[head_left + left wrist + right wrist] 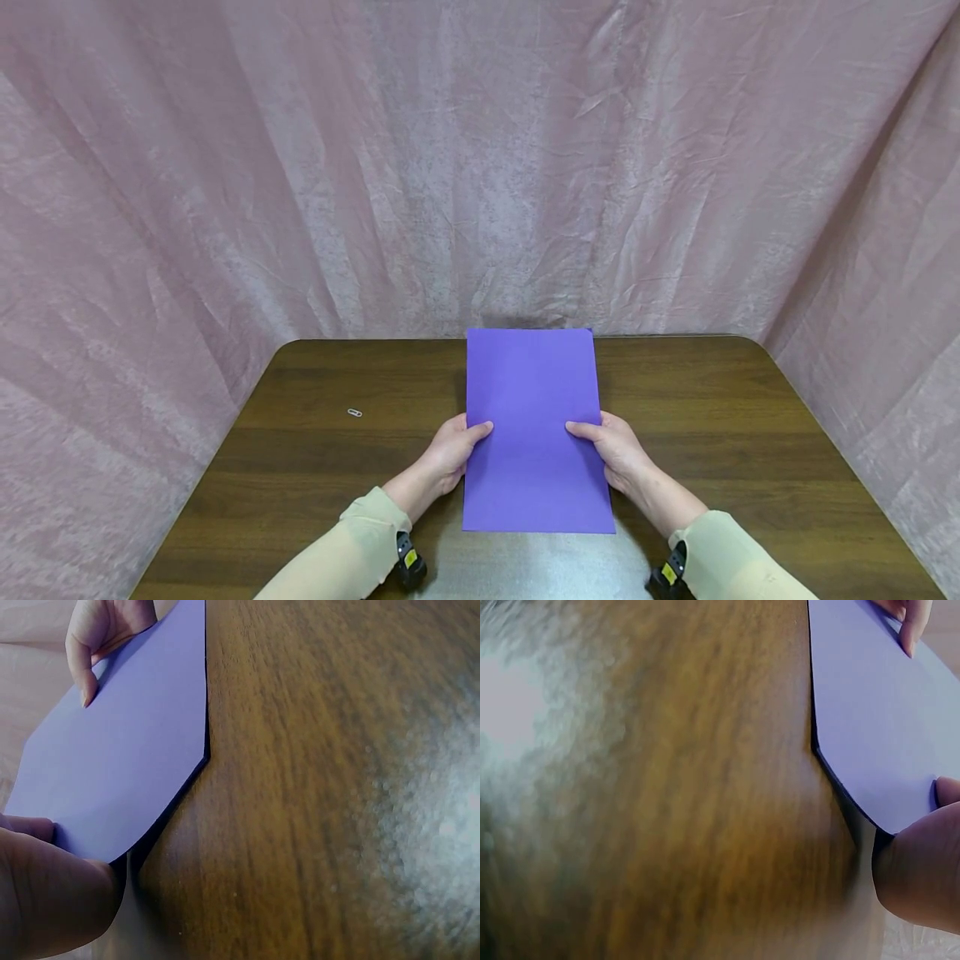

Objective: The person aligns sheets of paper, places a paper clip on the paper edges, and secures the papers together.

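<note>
A purple rectangular sheet [534, 483] is held upright lengthwise over the middle of the table, its near edge toward the person. My left hand [452, 450] pinches its left edge, thumb on top and the other fingers hidden beneath. On the opposite edge my right hand [618, 450] grips in the same way, its thumb lying on the purple surface. The left wrist view shows the sheet [127, 750] just over the wood, with the right hand [101, 634] at its far side. In the right wrist view the sheet [877, 727] shows a dark lower edge.
A small white paper clip [355, 412] lies on the brown wooden table [300, 483], left of the sheet. Pink curtains [525, 167] hang behind the table and at both sides. Glare brightens the table's near middle.
</note>
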A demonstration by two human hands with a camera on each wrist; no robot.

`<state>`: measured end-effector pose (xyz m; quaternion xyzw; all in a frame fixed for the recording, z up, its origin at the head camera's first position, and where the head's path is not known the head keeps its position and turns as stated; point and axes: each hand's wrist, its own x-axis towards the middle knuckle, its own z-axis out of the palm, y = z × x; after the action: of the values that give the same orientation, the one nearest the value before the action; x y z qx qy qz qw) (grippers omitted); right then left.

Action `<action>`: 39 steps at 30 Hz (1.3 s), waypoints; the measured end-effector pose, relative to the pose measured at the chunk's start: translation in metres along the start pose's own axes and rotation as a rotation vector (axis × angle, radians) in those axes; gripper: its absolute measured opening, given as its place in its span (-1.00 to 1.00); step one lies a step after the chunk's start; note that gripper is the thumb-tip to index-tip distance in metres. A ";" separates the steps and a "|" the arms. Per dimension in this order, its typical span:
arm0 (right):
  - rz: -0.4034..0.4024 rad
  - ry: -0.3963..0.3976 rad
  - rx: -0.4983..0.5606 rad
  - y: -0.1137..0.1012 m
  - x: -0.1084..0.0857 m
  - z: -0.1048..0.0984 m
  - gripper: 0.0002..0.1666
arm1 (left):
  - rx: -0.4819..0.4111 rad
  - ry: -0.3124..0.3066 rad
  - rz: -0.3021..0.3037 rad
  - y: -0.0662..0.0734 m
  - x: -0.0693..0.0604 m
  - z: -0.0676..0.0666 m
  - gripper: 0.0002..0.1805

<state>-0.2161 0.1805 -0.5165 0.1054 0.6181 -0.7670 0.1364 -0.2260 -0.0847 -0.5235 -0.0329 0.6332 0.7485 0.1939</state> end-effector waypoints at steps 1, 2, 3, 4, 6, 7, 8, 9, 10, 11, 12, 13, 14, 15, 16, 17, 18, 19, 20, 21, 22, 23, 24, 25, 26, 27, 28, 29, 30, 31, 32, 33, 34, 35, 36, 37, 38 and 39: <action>0.000 -0.001 -0.003 0.000 0.000 0.000 -0.73 | -0.001 0.001 0.001 0.000 0.000 0.000 -0.67; 0.002 -0.001 -0.005 0.000 0.000 0.000 -0.73 | -0.002 0.003 0.002 0.000 0.000 0.000 -0.67; 0.003 -0.002 -0.008 0.000 0.000 0.000 -0.73 | -0.003 0.005 0.004 -0.001 0.000 0.000 -0.68; 0.005 -0.003 -0.010 0.000 0.000 0.000 -0.73 | -0.002 0.007 0.005 -0.001 0.000 0.000 -0.68; 0.007 -0.006 -0.014 0.000 -0.001 0.000 -0.75 | 0.000 0.009 0.005 -0.001 0.000 0.000 -0.69; 0.007 -0.008 -0.015 0.000 -0.001 0.000 -0.76 | 0.001 0.010 0.005 -0.001 0.000 0.000 -0.69; 0.007 -0.008 -0.016 0.000 -0.001 0.000 -0.77 | 0.002 0.010 0.006 -0.001 0.000 0.000 -0.70; 0.007 -0.009 -0.016 0.000 -0.001 0.000 -0.78 | 0.002 0.010 0.006 -0.001 0.000 0.000 -0.70; 0.009 -0.008 -0.015 0.000 0.000 0.000 -0.78 | 0.002 0.009 0.005 -0.001 0.000 0.000 -0.70; 0.010 -0.006 -0.016 0.001 0.000 0.000 -0.79 | 0.000 0.008 0.005 -0.002 0.000 0.000 -0.70; 0.012 -0.006 -0.017 0.001 0.000 0.000 -0.79 | -0.003 0.008 0.006 -0.002 0.000 -0.001 -0.70; 0.014 -0.003 -0.014 0.001 0.000 0.000 -0.80 | -0.005 0.006 0.005 -0.002 0.000 -0.001 -0.69; 0.017 0.002 -0.013 0.002 0.000 0.000 -0.80 | -0.007 0.004 0.005 -0.001 -0.001 -0.001 -0.69; 0.018 0.005 -0.011 0.002 0.000 0.000 -0.80 | -0.009 0.001 0.004 -0.001 -0.001 -0.001 -0.68; 0.015 0.002 -0.014 0.002 0.000 0.000 -0.80 | -0.011 -0.002 0.002 -0.001 -0.001 -0.002 -0.68; 0.014 0.003 -0.013 0.002 -0.001 0.000 -0.80 | -0.013 -0.005 0.002 -0.001 -0.002 -0.002 -0.67; 0.013 0.003 -0.014 0.002 -0.001 0.000 -0.79 | -0.015 -0.009 0.000 -0.001 -0.002 -0.002 -0.67; 0.011 0.005 -0.010 0.002 -0.001 0.000 -0.79 | -0.016 -0.014 -0.001 -0.001 -0.002 -0.002 -0.67; 0.008 0.001 -0.012 0.002 -0.001 0.000 -0.78 | -0.020 -0.018 -0.004 -0.001 -0.002 -0.003 -0.67; 0.005 -0.001 -0.013 0.002 -0.001 0.000 -0.77 | -0.023 -0.021 -0.006 0.000 -0.002 -0.003 -0.66; 0.000 -0.006 -0.015 0.002 -0.002 0.000 -0.76 | -0.026 -0.025 -0.008 0.000 -0.001 -0.003 -0.66; 0.001 -0.003 -0.011 0.002 -0.002 -0.001 -0.76 | -0.029 -0.027 -0.008 0.000 -0.001 -0.003 -0.66; 0.000 -0.004 -0.013 0.002 -0.001 -0.001 -0.75 | -0.033 -0.031 -0.008 0.001 -0.001 -0.004 -0.66; 0.001 -0.003 -0.010 0.002 -0.002 -0.001 -0.75 | -0.039 -0.034 -0.009 0.001 -0.001 -0.004 -0.66; 0.000 -0.005 -0.013 0.003 -0.002 -0.001 -0.74 | -0.044 -0.036 -0.012 0.001 0.000 -0.005 -0.66; 0.004 0.000 -0.009 0.003 -0.002 -0.001 -0.74 | -0.046 -0.038 -0.012 0.002 -0.001 -0.005 -0.65; 0.006 0.003 -0.008 0.003 -0.002 -0.001 -0.75 | -0.047 -0.041 -0.012 0.002 -0.001 -0.006 -0.64; 0.013 0.010 -0.006 0.003 -0.002 -0.001 -0.75 | -0.046 -0.044 -0.013 0.003 -0.001 -0.006 -0.63; 0.016 0.011 -0.006 0.004 -0.002 -0.001 -0.75 | -0.042 -0.046 -0.015 0.004 -0.002 -0.007 -0.62; 0.020 0.013 -0.004 0.004 -0.002 -0.001 -0.76 | -0.035 -0.046 -0.016 0.004 -0.002 -0.008 -0.60; 0.022 0.012 -0.007 0.004 -0.001 -0.001 -0.76 | -0.022 -0.045 -0.015 0.005 -0.003 -0.009 -0.59; 0.026 0.015 -0.004 0.005 -0.001 -0.001 -0.77 | -0.006 -0.045 -0.011 0.006 -0.004 -0.011 -0.58; 0.026 0.010 -0.008 0.005 -0.001 -0.001 -0.77 | 0.012 -0.044 -0.006 0.007 -0.004 -0.013 -0.56; 0.026 0.006 -0.008 0.005 -0.001 -0.001 -0.77 | 0.032 -0.038 0.001 0.008 -0.005 -0.015 -0.55; 0.025 0.002 -0.010 0.005 0.000 -0.001 -0.77 | 0.054 -0.031 0.008 0.009 -0.005 -0.018 -0.54; 0.024 0.001 -0.007 0.005 0.000 -0.001 -0.78 | 0.075 -0.022 0.020 0.010 -0.005 -0.021 -0.52; 0.022 -0.003 -0.009 0.005 0.000 0.000 -0.77 | 0.094 -0.013 0.032 0.011 -0.004 -0.024 -0.51; 0.020 -0.002 -0.005 0.006 0.001 0.000 -0.78 | 0.116 -0.004 0.048 0.013 -0.004 -0.027 -0.50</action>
<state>-0.2148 0.1793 -0.5219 0.1105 0.6188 -0.7641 0.1451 -0.2314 -0.1138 -0.5159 -0.0048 0.6756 0.7152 0.1789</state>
